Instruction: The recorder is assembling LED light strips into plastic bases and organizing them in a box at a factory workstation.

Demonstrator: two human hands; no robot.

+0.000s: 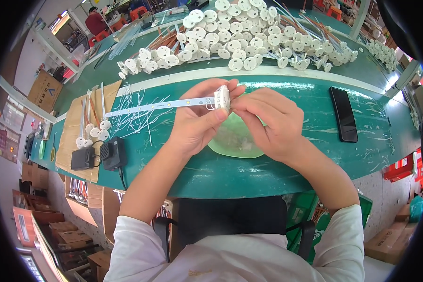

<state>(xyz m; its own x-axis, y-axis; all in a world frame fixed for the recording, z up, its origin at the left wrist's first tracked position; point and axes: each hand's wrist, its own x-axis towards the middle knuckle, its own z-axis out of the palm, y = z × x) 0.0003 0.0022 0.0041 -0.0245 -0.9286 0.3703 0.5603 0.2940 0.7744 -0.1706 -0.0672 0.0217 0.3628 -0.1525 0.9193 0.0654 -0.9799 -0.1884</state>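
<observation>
My left hand (197, 117) is closed around a white round end cap (222, 97), thumb on its near side. From the cap a pale LED strip (159, 105) with small yellowish chips reaches out to the left over the table. At the cap's right side, my right hand (272, 120) pinches with thumb and forefinger; whatever lies between those fingertips is too small to make out. A light green bowl (237, 149) with small bits in it stands on the table under my hands.
A heap of white round caps with strips (244, 37) covers the far table. Loose white wires (136, 113), a cardboard sheet (70, 127) with several capped strips, and black adapters (112, 154) lie left. A black phone (344, 114) lies right. A person (96, 22) sits far left.
</observation>
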